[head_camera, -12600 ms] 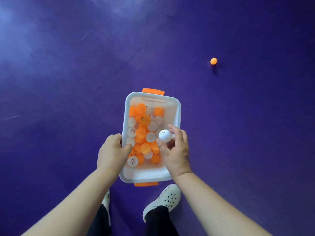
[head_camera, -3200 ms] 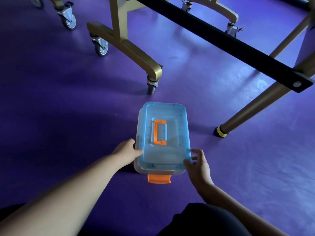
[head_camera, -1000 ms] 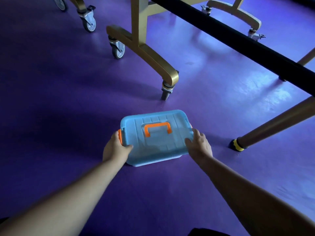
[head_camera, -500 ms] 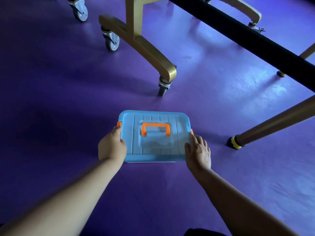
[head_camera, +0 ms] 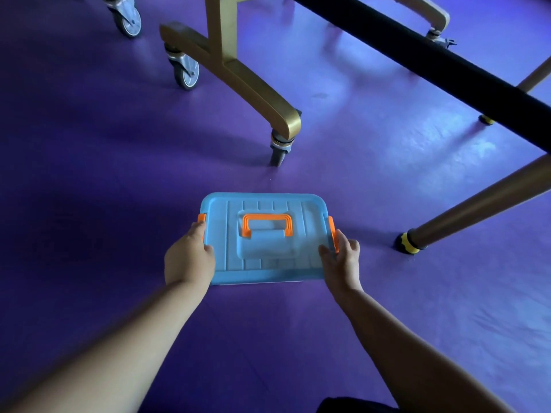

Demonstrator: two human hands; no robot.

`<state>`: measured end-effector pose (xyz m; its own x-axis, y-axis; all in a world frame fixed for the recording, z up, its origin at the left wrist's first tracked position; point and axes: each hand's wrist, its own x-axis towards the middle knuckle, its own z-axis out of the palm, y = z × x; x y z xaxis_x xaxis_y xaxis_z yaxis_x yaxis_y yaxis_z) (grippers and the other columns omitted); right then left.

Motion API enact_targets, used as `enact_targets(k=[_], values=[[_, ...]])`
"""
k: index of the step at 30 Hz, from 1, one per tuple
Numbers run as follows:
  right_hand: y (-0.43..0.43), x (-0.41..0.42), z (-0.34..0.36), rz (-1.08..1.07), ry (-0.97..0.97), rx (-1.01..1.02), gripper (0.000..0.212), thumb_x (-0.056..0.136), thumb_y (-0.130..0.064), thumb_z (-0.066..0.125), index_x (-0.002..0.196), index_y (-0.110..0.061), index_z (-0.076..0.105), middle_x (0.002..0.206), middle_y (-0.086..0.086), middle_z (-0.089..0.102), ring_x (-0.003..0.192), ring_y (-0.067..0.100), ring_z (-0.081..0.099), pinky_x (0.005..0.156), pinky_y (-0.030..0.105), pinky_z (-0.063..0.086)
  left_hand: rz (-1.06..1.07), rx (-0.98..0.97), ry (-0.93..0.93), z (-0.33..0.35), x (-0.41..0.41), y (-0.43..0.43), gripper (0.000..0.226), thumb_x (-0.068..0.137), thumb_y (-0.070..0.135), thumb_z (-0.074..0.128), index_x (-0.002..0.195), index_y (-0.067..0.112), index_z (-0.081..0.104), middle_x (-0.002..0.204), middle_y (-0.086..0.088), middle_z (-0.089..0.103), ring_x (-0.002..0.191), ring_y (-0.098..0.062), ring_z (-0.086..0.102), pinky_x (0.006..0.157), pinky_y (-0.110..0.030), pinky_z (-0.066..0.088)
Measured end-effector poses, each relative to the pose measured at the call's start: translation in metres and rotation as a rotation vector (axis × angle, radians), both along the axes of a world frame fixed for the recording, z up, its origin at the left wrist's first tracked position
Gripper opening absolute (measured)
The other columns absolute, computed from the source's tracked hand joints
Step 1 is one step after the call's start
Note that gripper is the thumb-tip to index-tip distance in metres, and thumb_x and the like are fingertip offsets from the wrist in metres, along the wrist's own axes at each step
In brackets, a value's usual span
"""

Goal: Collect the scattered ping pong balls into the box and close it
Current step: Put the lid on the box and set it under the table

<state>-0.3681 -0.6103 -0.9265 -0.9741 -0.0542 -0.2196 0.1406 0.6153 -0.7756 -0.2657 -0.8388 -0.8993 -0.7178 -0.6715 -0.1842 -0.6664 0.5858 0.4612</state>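
Observation:
The box (head_camera: 265, 272) sits on the purple floor with its blue lid (head_camera: 307, 231) on top, long side toward me. An orange carry handle (head_camera: 266, 224) lies flat in the lid's middle. My left hand (head_camera: 188, 257) grips the left end, thumb by the orange left latch (head_camera: 202, 218). My right hand (head_camera: 341, 257) holds the right end, fingers on the orange right latch (head_camera: 333, 236). The ping pong balls are hidden inside; none lie loose in view.
A gold table frame leg (head_camera: 247, 84) with a caster (head_camera: 279, 150) stands just beyond the box. Another wheel (head_camera: 186, 71) is farther left. A slanted gold leg with a yellow foot (head_camera: 407, 244) is to the right, a black bar (head_camera: 432, 52) overhead.
The lid went on the open box, which was turned from lengthwise to sideways. Over the last second both hands settled at its two ends by the latches.

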Motion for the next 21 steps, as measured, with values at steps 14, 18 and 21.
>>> enact_targets(k=[14,18,21], values=[[-0.002,0.002,0.01,0.182,0.237,0.421,0.04,0.092,-0.011,0.049,0.132,-0.008,0.048,0.11,0.01,0.051,0.108,0.028,0.046,0.077,0.035,0.044,0.015,0.062,-0.017,0.008,0.001,0.003,0.054,0.093,0.007,0.048,0.144,0.015,0.035,0.13,-0.011,0.059,0.11,-0.035,0.059,0.084,-0.04,0.047],[0.001,0.002,0.014,0.212,0.185,0.441,0.044,0.093,-0.016,0.049,0.137,-0.013,0.044,0.117,0.009,0.05,0.114,0.028,0.045,0.077,0.034,0.042,0.132,0.153,-0.13,0.012,-0.002,0.0,0.033,0.094,0.013,0.049,0.125,0.003,0.045,0.111,-0.017,0.063,0.09,-0.036,0.061,0.063,-0.035,0.043],[0.006,0.003,0.021,0.174,0.043,0.464,0.053,0.093,-0.027,0.051,0.144,-0.024,0.035,0.129,0.007,0.049,0.122,0.032,0.042,0.094,0.041,0.037,0.149,0.179,-0.192,0.012,-0.003,0.001,0.018,0.094,0.013,0.046,0.105,0.0,0.052,0.104,-0.017,0.063,0.085,-0.034,0.061,0.057,-0.033,0.039]])
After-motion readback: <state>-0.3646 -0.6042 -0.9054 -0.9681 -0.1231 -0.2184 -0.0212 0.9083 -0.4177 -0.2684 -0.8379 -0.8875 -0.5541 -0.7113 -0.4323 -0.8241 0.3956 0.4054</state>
